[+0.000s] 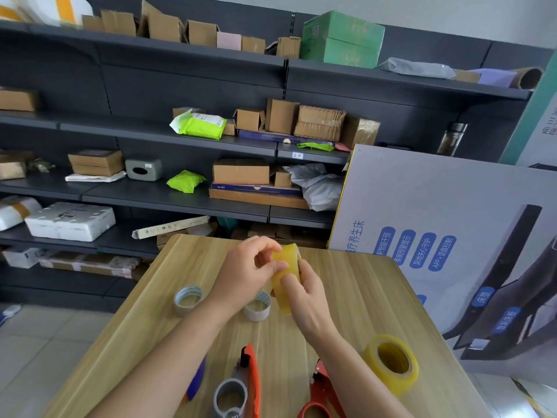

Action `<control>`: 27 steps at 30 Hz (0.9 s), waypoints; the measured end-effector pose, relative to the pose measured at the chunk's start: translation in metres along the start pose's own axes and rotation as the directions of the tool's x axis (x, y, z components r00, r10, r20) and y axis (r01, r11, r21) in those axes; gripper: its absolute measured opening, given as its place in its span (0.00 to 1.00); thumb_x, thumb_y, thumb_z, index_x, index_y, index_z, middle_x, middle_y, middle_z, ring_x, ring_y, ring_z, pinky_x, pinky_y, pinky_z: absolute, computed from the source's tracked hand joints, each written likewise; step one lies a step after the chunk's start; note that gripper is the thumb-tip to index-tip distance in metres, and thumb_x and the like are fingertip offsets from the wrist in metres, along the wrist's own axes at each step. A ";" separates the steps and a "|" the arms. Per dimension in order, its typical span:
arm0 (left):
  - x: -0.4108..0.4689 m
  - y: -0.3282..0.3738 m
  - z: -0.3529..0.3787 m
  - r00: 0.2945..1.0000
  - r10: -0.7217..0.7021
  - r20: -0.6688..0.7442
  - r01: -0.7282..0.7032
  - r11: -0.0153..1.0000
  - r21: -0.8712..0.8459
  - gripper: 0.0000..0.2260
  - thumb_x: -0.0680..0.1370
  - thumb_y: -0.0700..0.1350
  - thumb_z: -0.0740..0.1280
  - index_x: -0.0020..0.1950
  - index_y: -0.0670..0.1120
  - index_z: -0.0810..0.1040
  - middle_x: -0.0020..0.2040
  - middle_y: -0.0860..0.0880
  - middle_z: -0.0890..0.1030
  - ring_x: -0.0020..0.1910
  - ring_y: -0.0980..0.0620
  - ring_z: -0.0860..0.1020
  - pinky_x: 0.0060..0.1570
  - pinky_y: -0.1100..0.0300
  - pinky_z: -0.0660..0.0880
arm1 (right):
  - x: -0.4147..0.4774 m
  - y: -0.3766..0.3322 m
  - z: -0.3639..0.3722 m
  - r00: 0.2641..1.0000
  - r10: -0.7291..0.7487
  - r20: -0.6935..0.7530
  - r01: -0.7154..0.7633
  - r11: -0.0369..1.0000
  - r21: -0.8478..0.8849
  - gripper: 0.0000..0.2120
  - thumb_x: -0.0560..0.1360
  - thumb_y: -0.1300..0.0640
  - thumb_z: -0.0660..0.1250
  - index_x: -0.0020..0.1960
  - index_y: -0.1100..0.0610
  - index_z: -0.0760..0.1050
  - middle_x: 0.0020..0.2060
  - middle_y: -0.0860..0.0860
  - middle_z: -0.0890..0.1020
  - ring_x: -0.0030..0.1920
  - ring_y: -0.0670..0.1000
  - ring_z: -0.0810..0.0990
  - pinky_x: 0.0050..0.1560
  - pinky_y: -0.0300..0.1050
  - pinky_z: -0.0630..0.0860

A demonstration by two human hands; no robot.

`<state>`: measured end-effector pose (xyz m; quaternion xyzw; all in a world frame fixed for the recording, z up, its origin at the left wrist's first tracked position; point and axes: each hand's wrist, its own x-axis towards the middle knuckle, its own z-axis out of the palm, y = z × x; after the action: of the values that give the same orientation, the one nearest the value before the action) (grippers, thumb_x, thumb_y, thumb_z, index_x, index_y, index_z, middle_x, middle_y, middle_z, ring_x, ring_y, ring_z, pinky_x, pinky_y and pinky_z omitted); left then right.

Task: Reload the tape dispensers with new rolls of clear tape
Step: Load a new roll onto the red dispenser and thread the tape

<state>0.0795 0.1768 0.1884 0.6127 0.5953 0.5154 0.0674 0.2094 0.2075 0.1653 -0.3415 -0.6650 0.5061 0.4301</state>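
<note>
Wood-grain tabletop (346, 297) in a storeroom. At its near edge lies an orange dispenser (252, 375) with a grey spool at its near end. Just right of it is a red dispenser (321, 387), partly hidden under the right forearm. A blue object (197, 378), too covered to identify, shows from beneath the left forearm. A spare roll (391, 363) of yellowish clear tape sits near the right edge, apart from both dispensers, its hole turned toward the camera.

At mid-table two pale cores stand flat, a left core (188, 298) outside the left wrist and a right core (257, 307) between the wrists. Over them a person holds a roll (281, 301) upright on edge. The right grip (304, 292) wraps it from the near side, thumb across its outer face. The left grip (241, 273) pinches that face near the top, fingers curled.

Beyond stand dark shelves (180, 200) carrying cartons (241, 171), green pouches (185, 181) and white parcels, with a printed board (422, 191) leaning at right.
</note>
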 end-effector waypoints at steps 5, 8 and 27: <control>0.003 -0.003 0.000 0.995 -0.101 0.023 0.099 0.992 0.075 0.24 0.68 0.58 0.72 0.59 0.47 0.81 0.44 0.53 0.77 0.42 0.56 0.75 0.42 0.63 0.74 | 0.002 0.001 -0.002 1.000 0.002 -0.014 -0.003 0.998 -0.056 0.17 0.67 0.50 0.60 0.46 0.64 0.72 0.34 0.51 0.73 0.35 0.50 0.71 0.36 0.52 0.72; 0.001 -0.004 0.000 0.993 -0.111 -0.037 0.112 0.993 0.039 0.18 0.68 0.55 0.74 0.53 0.46 0.84 0.42 0.53 0.80 0.41 0.57 0.78 0.40 0.64 0.75 | 0.002 0.003 -0.001 0.999 -0.019 -0.044 0.014 0.993 -0.113 0.20 0.65 0.46 0.59 0.45 0.63 0.72 0.33 0.54 0.73 0.34 0.51 0.70 0.36 0.57 0.73; 0.006 -0.012 0.011 0.899 -0.405 0.168 0.422 0.903 -0.081 0.08 0.81 0.43 0.60 0.45 0.44 0.75 0.38 0.48 0.76 0.38 0.52 0.74 0.39 0.57 0.73 | 0.008 0.016 -0.003 0.999 -0.047 -0.011 0.044 0.975 -0.218 0.19 0.65 0.47 0.58 0.44 0.64 0.71 0.33 0.54 0.72 0.32 0.50 0.68 0.34 0.49 0.69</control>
<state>0.0782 0.1912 0.1784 0.5037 0.6745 0.4760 0.2545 0.2092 0.2199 0.1524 -0.3754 -0.7204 0.4176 0.4070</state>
